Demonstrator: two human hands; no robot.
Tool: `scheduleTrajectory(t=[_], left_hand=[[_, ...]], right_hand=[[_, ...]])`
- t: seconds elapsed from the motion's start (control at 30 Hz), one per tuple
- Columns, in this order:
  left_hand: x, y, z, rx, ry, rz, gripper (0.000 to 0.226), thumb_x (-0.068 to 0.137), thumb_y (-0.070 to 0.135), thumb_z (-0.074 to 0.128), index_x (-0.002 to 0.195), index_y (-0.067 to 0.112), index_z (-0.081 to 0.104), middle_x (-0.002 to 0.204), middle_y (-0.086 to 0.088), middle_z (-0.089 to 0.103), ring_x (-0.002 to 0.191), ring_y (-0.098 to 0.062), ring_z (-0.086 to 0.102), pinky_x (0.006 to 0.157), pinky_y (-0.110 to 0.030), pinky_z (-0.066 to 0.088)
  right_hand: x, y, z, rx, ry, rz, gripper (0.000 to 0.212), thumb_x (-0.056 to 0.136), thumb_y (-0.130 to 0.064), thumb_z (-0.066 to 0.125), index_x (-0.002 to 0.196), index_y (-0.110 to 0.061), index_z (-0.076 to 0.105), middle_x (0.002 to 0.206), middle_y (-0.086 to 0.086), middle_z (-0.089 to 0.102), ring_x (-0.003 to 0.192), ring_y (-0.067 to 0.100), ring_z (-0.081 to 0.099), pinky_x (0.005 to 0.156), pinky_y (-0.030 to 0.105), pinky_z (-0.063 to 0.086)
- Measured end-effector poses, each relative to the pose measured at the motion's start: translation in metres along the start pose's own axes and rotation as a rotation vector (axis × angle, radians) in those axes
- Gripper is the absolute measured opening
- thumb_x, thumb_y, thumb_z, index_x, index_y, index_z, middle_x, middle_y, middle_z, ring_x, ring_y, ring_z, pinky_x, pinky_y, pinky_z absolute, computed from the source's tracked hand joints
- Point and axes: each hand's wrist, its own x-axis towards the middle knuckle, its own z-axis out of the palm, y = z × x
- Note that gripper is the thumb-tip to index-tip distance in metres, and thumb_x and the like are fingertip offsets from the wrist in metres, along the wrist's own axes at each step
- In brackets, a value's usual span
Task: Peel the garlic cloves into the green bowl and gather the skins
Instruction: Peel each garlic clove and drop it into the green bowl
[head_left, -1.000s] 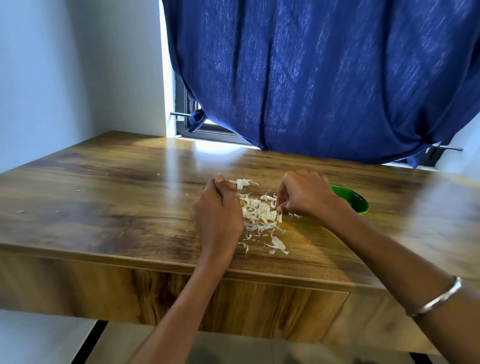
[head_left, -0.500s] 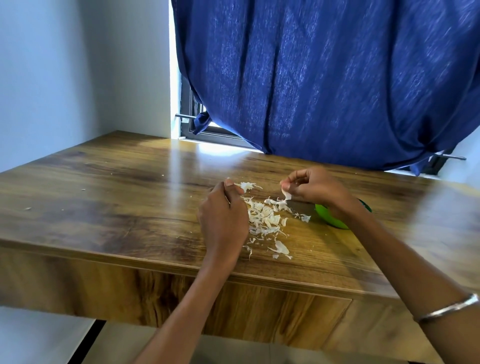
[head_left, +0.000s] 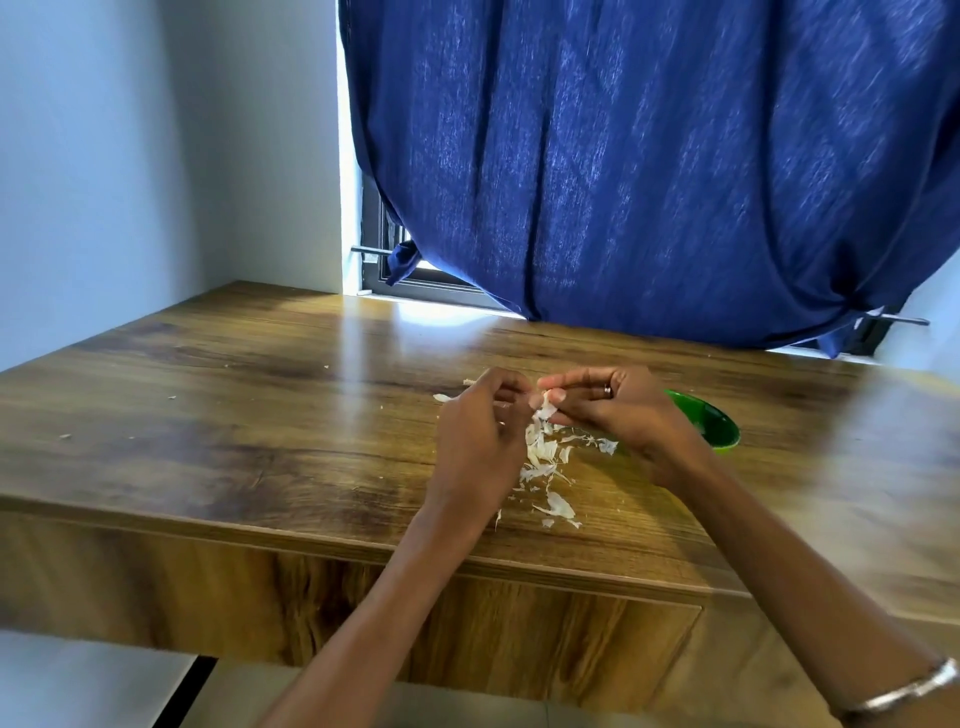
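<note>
Here the left hand (head_left: 480, 441) and right hand (head_left: 618, 410) meet just above the pile of garlic skins (head_left: 545, 457), fingers curled, together pinching a pale piece of garlic (head_left: 544, 408) between them. The green bowl (head_left: 709, 421) sits just right of the pile, partly hidden behind the right hand, on the wooden table (head_left: 234, 415).
</note>
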Motion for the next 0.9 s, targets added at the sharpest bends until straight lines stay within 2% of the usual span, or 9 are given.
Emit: scheduleTrajectory(t=[0.1, 0.3, 0.47, 0.57, 0.63, 0.7, 0.77, 0.83, 0.9], left_hand=[[0.001, 0.001, 0.0, -0.002, -0.018, -0.029, 0.02, 0.09, 0.028, 0.075, 0.105, 0.016, 0.07, 0.092, 0.011, 0.072, 0.082, 0.005, 0.068, 0.065, -0.007, 0.049], [0.002, -0.001, -0.001, 0.015, -0.004, -0.064, 0.016, 0.086, 0.001, 0.077, 0.098, 0.011, 0.073, 0.083, 0.009, 0.072, 0.076, 0.005, 0.068, 0.059, -0.008, 0.049], [0.001, -0.002, -0.002, 0.022, 0.113, -0.059, 0.022, 0.083, -0.002, 0.078, 0.088, 0.019, 0.071, 0.081, 0.014, 0.071, 0.076, 0.005, 0.068, 0.066, -0.008, 0.05], [0.001, 0.0, -0.002, 0.053, 0.187, -0.052, 0.023, 0.084, 0.001, 0.078, 0.086, 0.022, 0.069, 0.078, 0.018, 0.067, 0.079, 0.007, 0.066, 0.066, -0.004, 0.046], [0.001, 0.0, -0.002, 0.046, 0.192, -0.048, 0.023, 0.084, 0.0, 0.077, 0.085, 0.022, 0.069, 0.076, 0.019, 0.066, 0.077, 0.008, 0.065, 0.066, -0.004, 0.046], [0.001, 0.002, -0.003, 0.029, 0.166, -0.06, 0.022, 0.084, 0.002, 0.078, 0.087, 0.021, 0.069, 0.076, 0.018, 0.067, 0.074, 0.008, 0.066, 0.063, -0.005, 0.048], [0.0, 0.006, -0.004, 0.0, 0.142, -0.086, 0.019, 0.083, 0.005, 0.08, 0.088, 0.02, 0.069, 0.075, 0.018, 0.069, 0.071, 0.009, 0.067, 0.06, -0.007, 0.049], [0.0, 0.007, -0.005, -0.034, 0.147, -0.121, 0.018, 0.081, 0.008, 0.082, 0.085, 0.021, 0.07, 0.072, 0.016, 0.071, 0.067, 0.007, 0.068, 0.057, -0.014, 0.052], [0.001, 0.007, -0.006, -0.095, 0.163, -0.165, 0.017, 0.08, 0.006, 0.083, 0.083, 0.019, 0.071, 0.071, 0.013, 0.073, 0.066, 0.004, 0.07, 0.057, -0.02, 0.056]], right_hand=[[-0.003, 0.0, 0.003, 0.001, -0.05, -0.026, 0.019, 0.085, 0.0, 0.072, 0.103, -0.007, 0.075, 0.096, 0.012, 0.078, 0.09, 0.02, 0.076, 0.072, 0.021, 0.061], [-0.005, 0.006, 0.006, -0.085, -0.001, -0.053, 0.016, 0.086, -0.004, 0.075, 0.1, -0.01, 0.077, 0.094, 0.005, 0.079, 0.088, 0.018, 0.076, 0.073, 0.023, 0.061], [-0.008, 0.011, 0.004, -0.24, -0.011, -0.108, 0.017, 0.085, -0.014, 0.078, 0.101, -0.022, 0.077, 0.093, -0.007, 0.078, 0.081, 0.008, 0.074, 0.068, 0.02, 0.059], [-0.009, 0.014, 0.005, -0.351, -0.01, -0.131, 0.021, 0.085, -0.012, 0.078, 0.098, -0.028, 0.076, 0.092, -0.012, 0.078, 0.081, 0.001, 0.073, 0.067, 0.016, 0.057], [-0.008, 0.014, 0.006, -0.359, 0.001, -0.15, 0.02, 0.088, -0.011, 0.075, 0.098, -0.029, 0.076, 0.094, -0.012, 0.077, 0.082, 0.002, 0.073, 0.07, 0.017, 0.059], [-0.006, 0.015, 0.008, -0.329, 0.003, -0.158, 0.016, 0.087, -0.02, 0.077, 0.101, -0.028, 0.074, 0.093, -0.009, 0.077, 0.081, 0.009, 0.074, 0.067, 0.018, 0.059], [-0.005, 0.016, 0.012, -0.304, -0.021, -0.146, 0.023, 0.083, -0.025, 0.081, 0.104, -0.025, 0.072, 0.091, -0.006, 0.077, 0.078, 0.013, 0.075, 0.065, 0.018, 0.058], [-0.004, 0.019, 0.017, -0.305, -0.021, -0.156, 0.028, 0.08, -0.022, 0.084, 0.105, -0.018, 0.073, 0.088, -0.001, 0.078, 0.076, 0.012, 0.075, 0.066, 0.02, 0.059], [-0.002, 0.022, 0.019, -0.336, 0.027, -0.201, 0.02, 0.08, -0.018, 0.085, 0.099, -0.013, 0.078, 0.084, 0.0, 0.078, 0.073, 0.011, 0.074, 0.065, 0.022, 0.06]])
